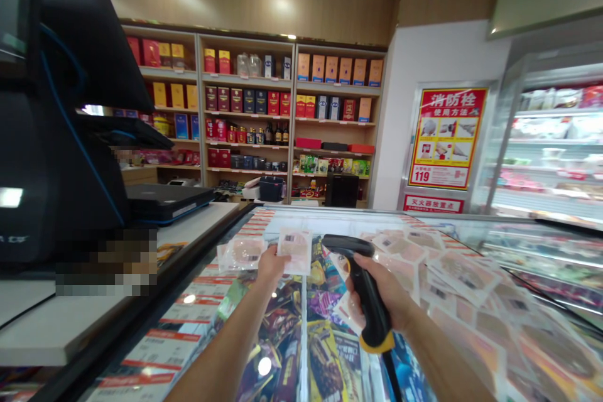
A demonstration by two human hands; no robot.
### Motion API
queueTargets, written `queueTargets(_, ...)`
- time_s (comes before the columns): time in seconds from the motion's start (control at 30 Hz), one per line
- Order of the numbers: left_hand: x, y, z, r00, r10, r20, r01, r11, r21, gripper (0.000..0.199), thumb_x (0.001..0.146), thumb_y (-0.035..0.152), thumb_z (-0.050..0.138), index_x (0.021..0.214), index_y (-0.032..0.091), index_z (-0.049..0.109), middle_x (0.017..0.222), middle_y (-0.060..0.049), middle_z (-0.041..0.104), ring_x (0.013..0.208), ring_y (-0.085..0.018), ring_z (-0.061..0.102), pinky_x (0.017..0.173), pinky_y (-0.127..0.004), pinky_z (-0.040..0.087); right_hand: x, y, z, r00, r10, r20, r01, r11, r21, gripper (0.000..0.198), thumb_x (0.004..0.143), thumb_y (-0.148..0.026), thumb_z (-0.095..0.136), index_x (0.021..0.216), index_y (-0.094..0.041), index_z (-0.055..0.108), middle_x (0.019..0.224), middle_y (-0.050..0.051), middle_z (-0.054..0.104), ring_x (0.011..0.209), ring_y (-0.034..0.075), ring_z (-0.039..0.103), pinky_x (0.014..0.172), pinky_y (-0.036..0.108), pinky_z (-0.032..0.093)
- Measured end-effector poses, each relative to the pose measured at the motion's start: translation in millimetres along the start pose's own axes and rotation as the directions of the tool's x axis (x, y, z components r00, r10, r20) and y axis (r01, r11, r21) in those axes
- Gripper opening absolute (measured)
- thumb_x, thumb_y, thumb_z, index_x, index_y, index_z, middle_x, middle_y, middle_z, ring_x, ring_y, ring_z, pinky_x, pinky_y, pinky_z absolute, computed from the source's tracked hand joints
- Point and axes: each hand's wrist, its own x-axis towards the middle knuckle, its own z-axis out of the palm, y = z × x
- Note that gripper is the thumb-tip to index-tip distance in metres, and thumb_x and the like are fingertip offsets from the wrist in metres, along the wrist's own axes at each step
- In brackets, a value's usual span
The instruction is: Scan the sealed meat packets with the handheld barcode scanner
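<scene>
My left hand (272, 264) pinches the edge of a flat clear plastic packet (296, 252) with a barcode label, held over the glass top of a chest freezer. My right hand (387, 287) grips a black and yellow barcode scanner (368, 292), its fingers wrapped round the handle. The scanner's head points left toward the packet, apart from it, and its cable hangs down. Just left of my left hand lie similar packets (241, 254) on the glass. To the right of the scanner, many more flat packets (464, 279) lie overlapping in a loose pile.
Colourful wrapped ice creams (325, 358) show through the freezer glass, with price labels (162, 334) along its left side. A black checkout terminal (61, 119) stands on the white counter (80, 320) at left. Shelves of boxed goods (245, 100) line the back; a lit display fridge (556, 138) is at right.
</scene>
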Motion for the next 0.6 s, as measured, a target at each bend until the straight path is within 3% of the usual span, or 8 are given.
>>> queueTargets(0.13,3,0,-7,0.999,0.034,0.031,-0.037,0.995,0.093,0.019,0.06,0.015,0.052,0.078,0.015,0.059,0.065,-0.002,0.064,0.057,-0.015,0.059,0.047,-0.021,0.043,0,-1,0,1.0,0.006,-0.011,-0.006,1.0,-0.009,0.032,0.066,-0.046,0.049,0.068,-0.014,0.051,0.048,-0.001,0.054,0.036,0.009,0.047,0.033,0.02,0.038)
queueTargets(0.33,23,-11,-37,0.994,0.089,-0.062,-0.062,0.934,0.351,0.018,0.06,0.021,0.051,0.075,0.014,0.056,0.078,-0.011,0.063,0.078,-0.024,0.058,0.06,-0.027,0.042,3,-5,-3,0.998,-0.003,-0.07,0.003,1.0,-0.001,0.029,0.067,-0.044,0.049,0.069,-0.015,0.051,0.048,0.0,0.055,0.035,0.008,0.046,0.032,0.02,0.038)
queueTargets(0.6,27,-20,-76,0.985,0.079,-0.154,0.02,0.832,0.554,0.031,0.063,0.028,0.047,0.09,0.014,0.052,0.089,-0.016,0.06,0.084,-0.031,0.055,0.066,-0.037,0.041,9,-8,-20,0.988,-0.066,-0.139,0.061,0.997,-0.038,0.03,0.066,-0.045,0.05,0.071,-0.015,0.05,0.05,0.0,0.055,0.036,0.008,0.047,0.032,0.02,0.038)
